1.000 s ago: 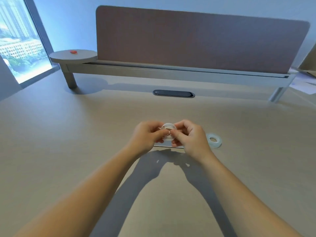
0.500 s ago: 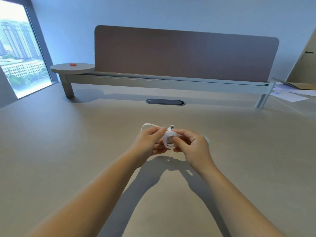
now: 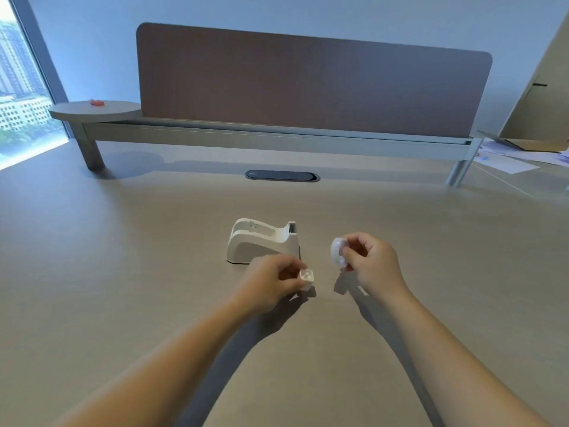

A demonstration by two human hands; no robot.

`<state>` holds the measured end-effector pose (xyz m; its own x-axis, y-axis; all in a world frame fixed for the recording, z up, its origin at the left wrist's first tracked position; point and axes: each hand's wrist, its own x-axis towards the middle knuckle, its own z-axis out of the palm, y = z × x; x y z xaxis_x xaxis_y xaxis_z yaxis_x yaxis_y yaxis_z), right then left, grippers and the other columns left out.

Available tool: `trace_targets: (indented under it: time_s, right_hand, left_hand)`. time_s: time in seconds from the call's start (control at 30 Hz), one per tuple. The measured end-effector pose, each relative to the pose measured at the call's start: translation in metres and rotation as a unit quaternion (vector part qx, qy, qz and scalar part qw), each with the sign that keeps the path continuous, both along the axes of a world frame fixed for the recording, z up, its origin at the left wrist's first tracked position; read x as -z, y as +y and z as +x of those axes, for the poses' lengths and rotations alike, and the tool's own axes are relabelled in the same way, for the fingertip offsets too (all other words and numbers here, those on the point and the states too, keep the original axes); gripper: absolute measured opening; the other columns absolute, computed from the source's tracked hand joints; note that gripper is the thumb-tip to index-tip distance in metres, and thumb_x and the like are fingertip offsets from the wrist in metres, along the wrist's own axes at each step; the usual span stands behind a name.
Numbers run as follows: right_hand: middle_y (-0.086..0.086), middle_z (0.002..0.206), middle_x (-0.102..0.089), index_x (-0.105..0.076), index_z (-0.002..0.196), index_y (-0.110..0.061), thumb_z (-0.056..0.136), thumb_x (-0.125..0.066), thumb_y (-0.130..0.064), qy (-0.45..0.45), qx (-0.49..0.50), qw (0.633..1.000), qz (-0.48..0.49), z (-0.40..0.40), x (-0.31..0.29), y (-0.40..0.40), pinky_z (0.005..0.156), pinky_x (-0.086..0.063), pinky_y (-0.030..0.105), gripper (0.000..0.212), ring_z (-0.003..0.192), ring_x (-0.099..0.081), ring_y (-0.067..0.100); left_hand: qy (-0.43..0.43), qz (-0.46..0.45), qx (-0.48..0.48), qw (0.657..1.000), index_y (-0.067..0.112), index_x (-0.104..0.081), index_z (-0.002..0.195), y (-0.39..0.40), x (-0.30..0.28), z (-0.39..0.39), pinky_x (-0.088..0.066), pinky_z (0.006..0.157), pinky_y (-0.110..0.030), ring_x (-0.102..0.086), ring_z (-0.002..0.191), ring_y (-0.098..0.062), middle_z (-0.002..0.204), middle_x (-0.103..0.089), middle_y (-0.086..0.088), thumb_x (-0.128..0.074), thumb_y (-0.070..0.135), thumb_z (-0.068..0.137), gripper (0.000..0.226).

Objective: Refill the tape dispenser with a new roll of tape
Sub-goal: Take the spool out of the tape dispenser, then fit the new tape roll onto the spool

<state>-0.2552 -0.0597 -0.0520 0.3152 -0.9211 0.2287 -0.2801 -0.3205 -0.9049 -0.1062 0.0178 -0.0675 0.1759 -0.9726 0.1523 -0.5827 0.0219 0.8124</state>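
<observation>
the tape dispenser (image 3: 263, 243) stood empty at centre frame on the counter (image 3: 123, 257). the left hand (image 3: 271, 280) pinched a small white hub piece (image 3: 307, 277); the right hand (image 3: 371, 261) pinched a round white piece (image 3: 338, 252). either loose grip could drop its part.

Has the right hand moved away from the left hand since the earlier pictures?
Yes. The right hand has moved right, clear of the tape dispenser on the desk, while the left hand is in front of it.

The single head-worn camera looked forward and down from above the desk (image 3: 123, 272), close over both forearms, facing the partition screen (image 3: 308, 81) at 12 o'clock, the window (image 3: 18, 87) at 10 o'clock.
</observation>
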Motion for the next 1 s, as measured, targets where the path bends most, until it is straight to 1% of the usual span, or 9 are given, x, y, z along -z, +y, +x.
trace_targets:
  time_s: [0.13, 0.23, 0.33, 0.43, 0.5, 0.6, 0.73, 0.87, 1.0]
  right_hand:
    - [-0.004, 0.068, -0.058, -0.066, 0.087, -0.008, 0.085, -0.055, -0.012, 0.052, 0.003, 0.999, -0.002, 0.000, 0.007, 0.003, 0.060, -0.044, 0.025, 0.012, 0.064, -0.053, 0.014]
    - [0.002, 0.071, -0.060, -0.067, 0.089, -0.005, 0.083, -0.057, -0.011, 0.056, 0.007, 0.998, 0.002, -0.003, 0.010, 0.007, 0.061, -0.046, 0.023, 0.013, 0.064, -0.055, 0.017]
    - [-0.004, 0.063, -0.058, -0.067, 0.085, -0.009, 0.081, -0.059, -0.009, 0.028, 0.003, 0.999, 0.023, -0.008, 0.012, 0.009, 0.048, -0.042, 0.007, 0.009, 0.055, -0.054, 0.009]
    - [-0.005, 0.059, -0.057, -0.064, 0.068, -0.018, 0.079, -0.060, -0.007, 0.023, 0.011, 0.999, 0.043, -0.015, 0.011, 0.007, 0.044, -0.039, 0.006, 0.016, 0.051, -0.052, 0.007]
    - [-0.004, 0.059, -0.057, -0.061, 0.063, -0.019, 0.078, -0.060, -0.008, 0.057, 0.016, 0.997, 0.040, -0.020, 0.009, 0.005, 0.046, -0.039, 0.008, 0.019, 0.054, -0.052, 0.010]
    - [0.003, 0.066, -0.060, -0.067, 0.071, -0.006, 0.078, -0.058, -0.009, 0.111, 0.029, 0.993, 0.034, -0.027, 0.009, 0.003, 0.062, -0.041, 0.026, 0.011, 0.067, -0.054, 0.018]
    - [0.002, 0.077, -0.061, -0.065, 0.078, -0.008, 0.077, -0.061, -0.015, 0.211, 0.016, 0.977, 0.024, -0.036, 0.012, -0.004, 0.069, -0.042, 0.030, 0.008, 0.078, -0.056, 0.020]
    - [-0.006, 0.067, -0.055, -0.057, 0.065, -0.016, 0.077, -0.063, -0.025, 0.261, -0.007, 0.965, 0.016, -0.039, 0.008, -0.012, 0.057, -0.037, 0.024, 0.016, 0.066, -0.051, 0.012]
    - [0.010, 0.109, -0.057, -0.060, 0.103, -0.009, 0.084, -0.054, -0.023, 0.251, 0.029, 0.966, -0.062, -0.032, 0.008, -0.028, 0.074, -0.035, 0.026, 0.025, 0.095, -0.054, 0.023]
  left_hand:
    - [-0.054, 0.000, 0.009, 0.998, 0.013, -0.064, 0.097, 0.003, 0.005, -0.004, -0.037, 0.065, -0.004, -0.053, 0.075, -0.006, 0.087, -0.062, 0.002, -0.064, 0.021, 0.076, 0.023]
    - [-0.077, 0.003, 0.000, 0.997, 0.011, -0.063, 0.097, 0.004, 0.002, -0.005, -0.036, 0.063, -0.007, -0.048, 0.073, -0.007, 0.084, -0.055, 0.006, -0.064, 0.023, 0.076, 0.025]
    - [-0.105, 0.015, 0.004, 0.994, 0.013, -0.058, 0.110, 0.007, 0.003, -0.005, -0.041, 0.080, -0.019, -0.049, 0.086, -0.011, 0.103, -0.060, -0.004, -0.060, 0.022, 0.078, 0.033]
    - [-0.109, 0.029, 0.001, 0.994, 0.015, -0.048, 0.122, 0.009, 0.003, -0.005, -0.042, 0.088, -0.025, -0.051, 0.090, -0.014, 0.107, -0.057, -0.004, -0.062, 0.021, 0.078, 0.047]
    - [-0.102, 0.018, -0.004, 0.995, 0.014, -0.051, 0.120, 0.008, 0.000, -0.006, -0.042, 0.079, -0.017, -0.051, 0.082, -0.012, 0.101, -0.053, 0.000, -0.064, 0.020, 0.076, 0.046]
    - [-0.094, -0.010, -0.008, 0.995, 0.013, -0.058, 0.111, 0.005, -0.009, -0.010, -0.036, 0.062, -0.001, -0.047, 0.069, -0.003, 0.095, -0.050, 0.002, -0.061, 0.016, 0.077, 0.034]
    - [-0.098, -0.028, -0.015, 0.995, 0.015, -0.057, 0.110, -0.012, -0.026, -0.020, -0.034, 0.072, -0.013, -0.049, 0.085, -0.011, 0.109, -0.056, -0.003, -0.053, 0.019, 0.082, 0.028]
    - [-0.097, 0.028, 0.000, 0.995, 0.015, -0.053, 0.115, -0.027, -0.034, -0.028, -0.043, 0.076, -0.023, -0.050, 0.086, -0.012, 0.105, -0.054, 0.002, -0.057, 0.028, 0.081, 0.037]
    - [-0.067, 0.082, 0.025, 0.994, 0.016, -0.055, 0.111, -0.027, -0.021, -0.025, -0.044, 0.084, -0.026, -0.053, 0.091, -0.014, 0.102, -0.053, 0.004, -0.065, 0.030, 0.074, 0.041]
